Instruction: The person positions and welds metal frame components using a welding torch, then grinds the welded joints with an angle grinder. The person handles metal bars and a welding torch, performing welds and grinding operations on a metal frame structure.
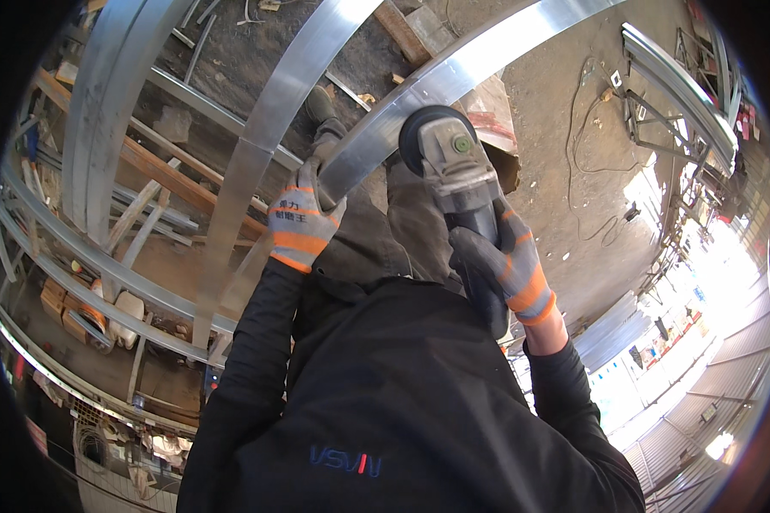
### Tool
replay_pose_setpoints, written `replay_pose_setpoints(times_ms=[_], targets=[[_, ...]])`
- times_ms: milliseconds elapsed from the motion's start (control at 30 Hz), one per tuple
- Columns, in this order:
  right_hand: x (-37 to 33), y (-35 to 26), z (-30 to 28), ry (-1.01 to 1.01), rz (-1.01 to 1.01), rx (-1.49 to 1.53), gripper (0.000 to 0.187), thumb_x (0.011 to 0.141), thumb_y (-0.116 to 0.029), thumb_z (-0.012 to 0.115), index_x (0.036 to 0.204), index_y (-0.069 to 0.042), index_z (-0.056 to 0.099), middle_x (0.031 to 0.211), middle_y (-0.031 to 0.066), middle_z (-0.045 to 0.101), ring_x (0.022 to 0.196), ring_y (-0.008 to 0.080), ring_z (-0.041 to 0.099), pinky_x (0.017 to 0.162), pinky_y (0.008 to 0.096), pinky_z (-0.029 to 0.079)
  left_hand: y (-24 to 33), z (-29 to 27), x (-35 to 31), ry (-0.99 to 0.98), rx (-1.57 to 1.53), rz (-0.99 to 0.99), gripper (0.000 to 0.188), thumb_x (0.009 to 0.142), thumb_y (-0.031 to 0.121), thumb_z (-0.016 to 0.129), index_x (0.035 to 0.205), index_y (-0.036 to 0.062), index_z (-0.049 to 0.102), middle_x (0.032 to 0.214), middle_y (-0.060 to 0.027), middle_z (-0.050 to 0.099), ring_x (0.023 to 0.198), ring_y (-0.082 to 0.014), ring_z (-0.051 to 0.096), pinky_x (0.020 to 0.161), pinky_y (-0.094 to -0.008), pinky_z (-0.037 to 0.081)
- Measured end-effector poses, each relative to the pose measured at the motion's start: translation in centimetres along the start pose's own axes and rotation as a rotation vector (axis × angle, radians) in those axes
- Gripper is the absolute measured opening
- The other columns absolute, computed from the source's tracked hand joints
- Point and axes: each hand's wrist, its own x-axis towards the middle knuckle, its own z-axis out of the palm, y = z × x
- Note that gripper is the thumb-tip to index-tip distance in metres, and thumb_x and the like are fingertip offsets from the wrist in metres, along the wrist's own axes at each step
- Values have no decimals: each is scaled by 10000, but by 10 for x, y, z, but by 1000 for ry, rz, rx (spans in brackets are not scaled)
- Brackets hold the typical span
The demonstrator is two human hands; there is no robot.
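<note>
My right hand (513,261), in a grey and orange work glove, is closed around the dark body of an angle grinder (459,162). The grinder's round black disc (415,137) lies against or just over the near edge of a curved, shiny metal bar (441,81); contact is hard to make out. My left hand (304,218), gloved the same way, grips the near end of that bar, fingers partly hidden behind it. From my left hand the bar runs up and away to the right.
Another wide metal strip (261,128) crosses just left of my left hand. Long curved metal profiles (103,111) and wooden beams (167,175) fill the left side. A cable (573,162) trails over the floor at right, near stacked metal lengths (684,94) on a stand.
</note>
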Motion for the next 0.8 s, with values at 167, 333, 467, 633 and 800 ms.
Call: replay_pose_setpoints(times_ms=[167,333,467,633,800], targets=[[11,-9,11,5,23,-138,510,980,-233,878,1360,46,682,1194,118,777,1078,150,700,926,365,582,-4,8,-3,67,-1,10,825,832,429,925,1478,23,610,1218,-239,763,1084,-451,754,919,-504,615],[13,-19,15,0,16,-53,553,979,-221,871,1407,49,648,1232,121,766,1105,159,706,968,369,582,-6,10,-4,55,80,16,851,817,438,935,1461,-13,609,1184,-266,759,1046,-450,761,906,-509,621],[17,-21,21,-70,42,15,591,983,-202,862,1447,59,603,1276,114,750,1135,155,691,1001,356,574,-5,10,-6,95,114,49,879,809,452,940,1451,-44,604,1158,-282,755,1014,-445,764,889,-510,626],[19,-18,23,-71,67,63,621,974,-192,868,1467,62,590,1277,98,741,1137,148,679,1002,343,569,-6,11,-6,107,99,47,879,809,456,943,1451,-40,605,1150,-273,757,1004,-441,768,863,-510,631],[19,-12,21,-85,38,14,645,964,-176,877,1487,64,585,1297,107,742,1158,139,674,1017,336,562,-8,13,-3,186,64,127,862,811,430,945,1460,-23,606,1143,-255,765,1012,-439,775,861,-507,633]])
